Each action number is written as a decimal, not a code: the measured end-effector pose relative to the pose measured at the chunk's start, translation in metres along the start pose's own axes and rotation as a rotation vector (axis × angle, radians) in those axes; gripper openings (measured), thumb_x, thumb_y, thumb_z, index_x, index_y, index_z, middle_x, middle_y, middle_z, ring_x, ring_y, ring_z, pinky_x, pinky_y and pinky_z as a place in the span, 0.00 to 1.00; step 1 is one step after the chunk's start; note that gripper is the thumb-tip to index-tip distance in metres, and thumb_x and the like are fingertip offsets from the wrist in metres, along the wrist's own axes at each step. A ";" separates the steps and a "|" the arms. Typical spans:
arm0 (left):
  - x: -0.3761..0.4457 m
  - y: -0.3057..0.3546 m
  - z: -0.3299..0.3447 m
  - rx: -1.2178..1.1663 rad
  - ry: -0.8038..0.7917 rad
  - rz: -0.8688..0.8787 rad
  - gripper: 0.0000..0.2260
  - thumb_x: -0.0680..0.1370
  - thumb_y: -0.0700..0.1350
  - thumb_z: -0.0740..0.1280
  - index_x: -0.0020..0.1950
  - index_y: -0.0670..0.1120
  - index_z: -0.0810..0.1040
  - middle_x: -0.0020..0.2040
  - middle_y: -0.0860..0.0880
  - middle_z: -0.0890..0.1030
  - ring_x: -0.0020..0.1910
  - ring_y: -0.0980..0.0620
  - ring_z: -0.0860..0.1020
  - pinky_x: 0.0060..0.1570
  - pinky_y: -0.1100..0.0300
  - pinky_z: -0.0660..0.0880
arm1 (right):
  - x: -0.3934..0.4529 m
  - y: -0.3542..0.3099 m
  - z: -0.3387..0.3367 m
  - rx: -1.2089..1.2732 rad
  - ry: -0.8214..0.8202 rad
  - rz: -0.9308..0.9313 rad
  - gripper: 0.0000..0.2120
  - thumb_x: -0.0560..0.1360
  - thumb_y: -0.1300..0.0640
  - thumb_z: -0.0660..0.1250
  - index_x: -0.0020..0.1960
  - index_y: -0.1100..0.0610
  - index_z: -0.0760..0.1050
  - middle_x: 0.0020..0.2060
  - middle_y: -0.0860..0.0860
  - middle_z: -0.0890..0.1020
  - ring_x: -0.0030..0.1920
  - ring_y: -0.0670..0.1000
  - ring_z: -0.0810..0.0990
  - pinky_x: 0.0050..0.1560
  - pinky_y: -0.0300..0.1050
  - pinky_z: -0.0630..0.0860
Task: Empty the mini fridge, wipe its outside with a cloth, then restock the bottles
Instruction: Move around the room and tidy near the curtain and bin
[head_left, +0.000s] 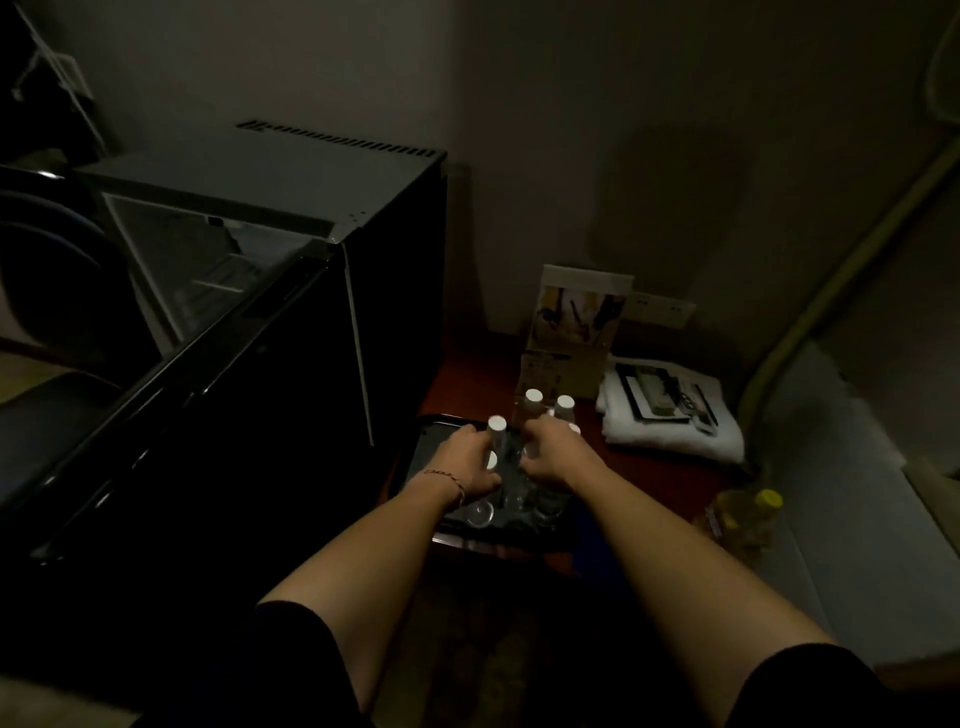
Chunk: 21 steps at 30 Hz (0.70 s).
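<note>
Two bare forearms in view, both reaching from bottom edge. Short black fabric sleeves (291, 649) end near elbows on both arms, cuffs loose, no print or logo visible. Left hand (465, 462): thin dark string bracelet (457, 486) around wrist, small dark script-like marking (439, 473) just above it, too small to read. Right hand (553, 457): wrist unadorned as far as dim light shows.

A dim, underexposed room with no lamp in view. A soft shadow falls on the wall (675, 171) at upper right. The black mini fridge (291, 332) and the frame's lower edge sink into near-black, with thin glints along the open door. White bottle caps (533, 396) and a folded towel (670, 431) stand out brightest. Wide-angle distortion bends lines at the edges; detail is soft and grainy.
</note>
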<state>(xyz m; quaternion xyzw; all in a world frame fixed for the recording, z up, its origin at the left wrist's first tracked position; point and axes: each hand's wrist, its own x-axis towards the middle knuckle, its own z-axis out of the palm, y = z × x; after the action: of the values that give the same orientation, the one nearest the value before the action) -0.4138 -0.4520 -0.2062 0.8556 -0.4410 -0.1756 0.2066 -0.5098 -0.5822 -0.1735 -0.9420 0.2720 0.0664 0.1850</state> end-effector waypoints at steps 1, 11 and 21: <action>-0.007 0.000 0.000 0.002 -0.001 0.010 0.18 0.73 0.48 0.73 0.62 0.50 0.76 0.57 0.47 0.73 0.56 0.46 0.74 0.57 0.54 0.74 | -0.010 -0.002 0.004 0.011 -0.011 0.008 0.10 0.75 0.56 0.68 0.56 0.56 0.76 0.54 0.54 0.77 0.52 0.56 0.79 0.54 0.55 0.79; -0.119 0.004 0.000 0.010 0.038 -0.035 0.17 0.73 0.48 0.74 0.60 0.49 0.76 0.54 0.52 0.70 0.53 0.51 0.73 0.53 0.59 0.72 | -0.110 -0.034 0.035 -0.003 -0.020 -0.011 0.15 0.74 0.56 0.72 0.59 0.52 0.75 0.56 0.50 0.76 0.52 0.52 0.79 0.55 0.52 0.80; -0.282 -0.025 0.012 0.015 0.158 -0.204 0.16 0.72 0.49 0.74 0.58 0.47 0.77 0.54 0.51 0.71 0.52 0.52 0.73 0.49 0.60 0.72 | -0.220 -0.106 0.090 -0.081 -0.066 -0.196 0.10 0.73 0.55 0.71 0.54 0.54 0.76 0.53 0.51 0.77 0.51 0.53 0.79 0.53 0.55 0.80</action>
<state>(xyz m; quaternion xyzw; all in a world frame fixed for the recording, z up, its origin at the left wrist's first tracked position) -0.5572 -0.2075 -0.1958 0.9087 -0.3354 -0.1243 0.2153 -0.6401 -0.3573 -0.1738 -0.9681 0.1693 0.0899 0.1613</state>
